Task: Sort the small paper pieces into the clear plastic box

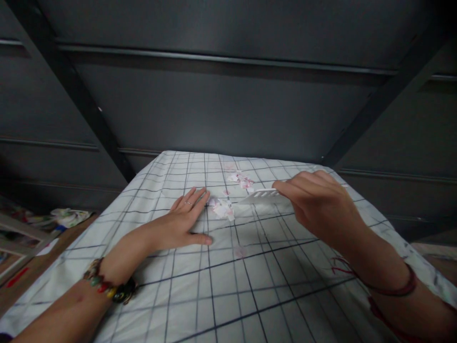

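Note:
My left hand [187, 216] lies palm down on the checked white cloth [200, 305], its fingers stretched out. Just beyond the fingertips is a small heap of torn white and pink paper scraps [222, 208]. My right hand [316, 200] is closed on the end of a flat white slotted tool [263, 194], whose exact kind I cannot make out. The thin far edge of the tool points left toward the scraps and looks blurred. Farther back lies another cluster of pink and white scraps [241, 179].
A dark panelled wall [221, 105] with metal rails rises behind the cloth's far edge. To the left, lower down, are a pale frame [21, 238] and a crumpled patterned item [69, 217] on a brown floor. A faint pink mark [240, 251] shows on the cloth.

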`<state>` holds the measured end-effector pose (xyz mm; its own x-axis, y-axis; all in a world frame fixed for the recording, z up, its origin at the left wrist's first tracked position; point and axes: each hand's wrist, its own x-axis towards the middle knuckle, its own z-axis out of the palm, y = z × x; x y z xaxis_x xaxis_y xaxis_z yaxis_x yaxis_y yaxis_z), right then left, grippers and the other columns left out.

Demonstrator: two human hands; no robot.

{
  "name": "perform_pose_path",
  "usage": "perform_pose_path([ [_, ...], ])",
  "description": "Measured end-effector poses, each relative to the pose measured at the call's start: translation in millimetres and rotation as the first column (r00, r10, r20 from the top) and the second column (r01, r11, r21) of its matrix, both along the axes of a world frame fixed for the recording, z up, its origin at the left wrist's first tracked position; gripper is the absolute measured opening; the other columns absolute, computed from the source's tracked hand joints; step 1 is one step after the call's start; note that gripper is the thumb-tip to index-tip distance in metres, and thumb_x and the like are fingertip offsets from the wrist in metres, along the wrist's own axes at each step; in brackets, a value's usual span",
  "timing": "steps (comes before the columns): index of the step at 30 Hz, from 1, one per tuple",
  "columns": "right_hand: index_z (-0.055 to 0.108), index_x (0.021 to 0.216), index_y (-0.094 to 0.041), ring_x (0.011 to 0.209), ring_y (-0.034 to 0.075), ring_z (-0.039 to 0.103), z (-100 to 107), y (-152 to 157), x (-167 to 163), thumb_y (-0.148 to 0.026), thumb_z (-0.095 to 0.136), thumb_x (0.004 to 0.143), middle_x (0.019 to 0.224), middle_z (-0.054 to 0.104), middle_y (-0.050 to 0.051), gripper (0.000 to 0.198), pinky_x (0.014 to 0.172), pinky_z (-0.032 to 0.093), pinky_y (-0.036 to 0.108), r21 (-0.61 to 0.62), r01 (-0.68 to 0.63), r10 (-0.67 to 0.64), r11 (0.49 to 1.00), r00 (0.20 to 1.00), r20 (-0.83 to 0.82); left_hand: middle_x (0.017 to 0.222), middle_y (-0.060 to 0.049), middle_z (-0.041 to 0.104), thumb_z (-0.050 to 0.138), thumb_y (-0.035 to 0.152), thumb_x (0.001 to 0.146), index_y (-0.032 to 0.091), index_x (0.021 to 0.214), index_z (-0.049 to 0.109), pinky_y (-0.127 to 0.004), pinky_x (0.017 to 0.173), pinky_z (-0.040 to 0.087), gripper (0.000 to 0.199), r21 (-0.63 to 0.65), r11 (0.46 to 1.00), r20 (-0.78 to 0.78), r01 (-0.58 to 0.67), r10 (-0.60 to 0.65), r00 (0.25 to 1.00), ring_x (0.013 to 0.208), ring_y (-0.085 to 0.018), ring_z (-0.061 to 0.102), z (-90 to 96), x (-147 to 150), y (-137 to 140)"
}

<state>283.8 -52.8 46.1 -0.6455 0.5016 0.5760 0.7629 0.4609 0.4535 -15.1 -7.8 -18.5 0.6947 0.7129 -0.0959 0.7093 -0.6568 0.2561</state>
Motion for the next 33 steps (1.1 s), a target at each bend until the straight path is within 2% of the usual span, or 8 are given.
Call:
perform_pose_path([
  [3,0.064,0.083,-0.018,0.058,0.016,0.048,-2,0,2,0.005,0.04,0.072,0.061,0.059,0.0,0.035,0.059,0.035,0.03,-0.03,-0.05,0.049,0.998,0.999,-0.009,0.157,-0.025,-0.006,0.043,0.073,0.087,0.008,0.153,0.0,-0.055,0.114,0.01,0.102,0.002,1.0,-0.015,-0.004,0.004,1.0,0.144,-0.038,-0.009,0.3,1,0],
  [6,0.064,0.085,-0.019,0.059,0.015,0.049,-1,-4,8,0.003,0.041,0.077,0.061,0.057,-0.001,0.033,0.06,0.037,0.029,-0.103,-0.097,0.087,0.99,0.992,-0.091,0.158,-0.024,-0.002,0.042,0.075,0.086,0.01,0.154,0.001,-0.056,0.114,0.01,0.102,0.025,1.0,0.007,0.01,-0.01,1.0,0.144,-0.039,-0.007,-1.3,-1,1],
  [8,0.064,0.087,-0.019,0.061,0.015,0.049,-1,-6,11,0.0,0.042,0.081,0.062,0.057,-0.001,0.029,0.062,0.037,0.029,-0.1,-0.103,0.088,0.99,0.986,-0.144,0.159,-0.023,-0.001,0.041,0.075,0.086,0.013,0.154,0.001,-0.054,0.114,0.011,0.101,0.042,0.999,0.024,0.025,-0.026,0.999,0.145,-0.038,-0.005,-2.8,-1,2],
  [14,0.066,0.092,-0.016,0.068,0.017,0.05,-18,8,-3,0.0,0.042,0.085,0.068,0.063,0.002,0.029,0.064,0.033,0.031,0.086,0.026,-0.017,0.996,0.994,-0.11,0.16,-0.02,-0.002,0.039,0.076,0.087,0.018,0.154,-0.003,-0.053,0.115,0.012,0.098,0.059,0.997,0.043,0.041,-0.044,0.998,0.145,-0.038,-0.006,-4.9,0,1],
  [17,0.066,0.094,-0.015,0.071,0.017,0.05,-31,20,-14,-0.003,0.044,0.087,0.076,0.067,0.002,0.026,0.065,0.031,0.031,0.159,-0.024,0.045,0.987,0.991,-0.127,0.16,-0.02,-0.004,0.036,0.077,0.088,0.017,0.154,-0.003,-0.055,0.114,0.013,0.098,0.062,0.997,0.031,0.038,-0.04,0.999,0.145,-0.039,-0.005,-4.0,2,0],
  [20,0.067,0.093,-0.016,0.072,0.016,0.049,-40,26,-19,-0.005,0.046,0.088,0.079,0.069,0.001,0.024,0.066,0.031,0.031,0.165,-0.058,0.08,0.985,0.988,-0.133,0.159,-0.021,-0.004,0.033,0.078,0.087,0.015,0.154,-0.002,-0.054,0.114,0.011,0.099,0.064,0.998,0.007,0.026,-0.027,1.0,0.145,-0.038,-0.005,-3.5,3,0],
  [28,0.066,0.088,-0.017,0.072,0.017,0.048,-28,17,-7,0.005,0.042,0.079,0.072,0.066,0.0,0.034,0.069,0.03,0.031,0.119,-0.043,0.059,0.992,0.99,-0.13,0.159,-0.021,-0.005,0.029,0.08,0.087,0.014,0.154,-0.004,-0.053,0.114,0.012,0.099,0.064,0.997,-0.004,0.031,-0.031,1.0,0.145,-0.037,-0.007,-4.9,2,1],
  [33,0.065,0.088,-0.016,0.072,0.016,0.048,-26,18,-6,0.003,0.042,0.082,0.073,0.066,0.0,0.031,0.068,0.031,0.031,0.147,-0.042,0.06,0.988,0.991,-0.118,0.159,-0.022,-0.006,0.028,0.079,0.087,0.014,0.154,-0.003,-0.053,0.115,0.011,0.098,0.066,0.997,0.01,0.052,-0.052,0.999,0.145,-0.037,-0.008,-5.9,1,1],
])
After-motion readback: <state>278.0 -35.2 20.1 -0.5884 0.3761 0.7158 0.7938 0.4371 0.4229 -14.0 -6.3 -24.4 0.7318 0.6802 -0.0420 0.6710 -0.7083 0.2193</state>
